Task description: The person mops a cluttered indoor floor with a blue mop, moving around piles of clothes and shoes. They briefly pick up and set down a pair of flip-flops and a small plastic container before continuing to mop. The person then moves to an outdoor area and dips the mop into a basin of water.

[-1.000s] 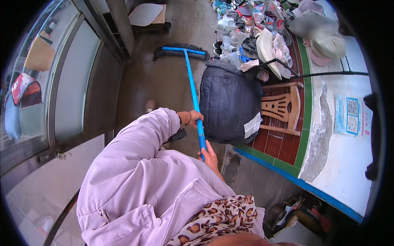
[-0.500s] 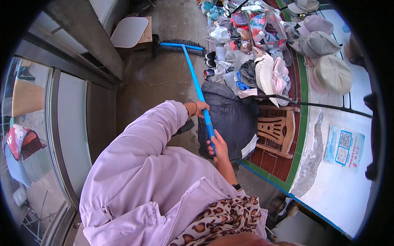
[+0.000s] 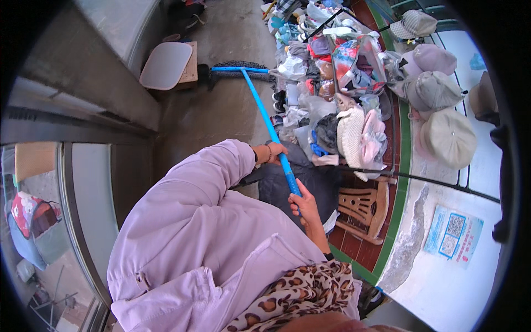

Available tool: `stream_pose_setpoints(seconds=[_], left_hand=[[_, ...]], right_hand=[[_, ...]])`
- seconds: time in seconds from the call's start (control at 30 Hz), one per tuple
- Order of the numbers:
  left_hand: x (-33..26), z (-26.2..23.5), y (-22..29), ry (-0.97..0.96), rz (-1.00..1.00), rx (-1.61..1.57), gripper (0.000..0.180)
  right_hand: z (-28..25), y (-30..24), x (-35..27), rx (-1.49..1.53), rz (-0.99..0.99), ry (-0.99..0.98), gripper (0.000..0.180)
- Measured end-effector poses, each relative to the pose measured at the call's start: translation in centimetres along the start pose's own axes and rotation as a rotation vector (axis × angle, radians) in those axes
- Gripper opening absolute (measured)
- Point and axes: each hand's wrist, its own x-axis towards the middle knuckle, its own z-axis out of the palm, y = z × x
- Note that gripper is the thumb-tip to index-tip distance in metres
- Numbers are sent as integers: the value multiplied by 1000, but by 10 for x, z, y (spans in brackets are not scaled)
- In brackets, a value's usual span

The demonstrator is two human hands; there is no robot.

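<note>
A long blue push broom (image 3: pixel 258 98) slants across the middle of the view. Its blue crossbar and dark bristles (image 3: pixel 243 77) rest on the floor at the far end. My left hand (image 3: pixel 272 152), with a bracelet at the wrist, wraps round the handle partway up. Closer to me, my right hand (image 3: pixel 306 205) is closed round the upper end of the handle, a dark band on its wrist. Beyond the handle to the right is a black padded cover (image 3: pixel 298 180), partly hidden by the handle and hands.
Bagged shoes and clothes (image 3: pixel 326 83) heap along the right, beside a wooden chair (image 3: pixel 362 205). Several caps (image 3: pixel 434 91) lie on the white counter (image 3: pixel 459 282). At far left stands a stool (image 3: pixel 188 69) with a pale tray (image 3: pixel 165 66). A metal-framed door (image 3: pixel 88 182) borders the left.
The view has shifted, so surroundings sit lower in the picture. The broom head has moved farther away along the floor relative to the stool. Both hands keep their hold.
</note>
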Motion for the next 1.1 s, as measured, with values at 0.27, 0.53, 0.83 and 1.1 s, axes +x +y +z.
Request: stream_pose_setpoints(seconds=[0.27,0.53,0.83,1.1], left_hand=[[69,-11,93,208,38,70,30],[63,-2,168,383,112,90,23],[69,-39,266,371,215,74,22],[35,-74,405,158,299,171,21]], right_hand=[[-9,-56,102,40,-36,-106,65],[1,-111,160,37,-51,-151,67],[55,-180,252,115,-85,-216,66],[122,-294,350,117,-39,-255,65]])
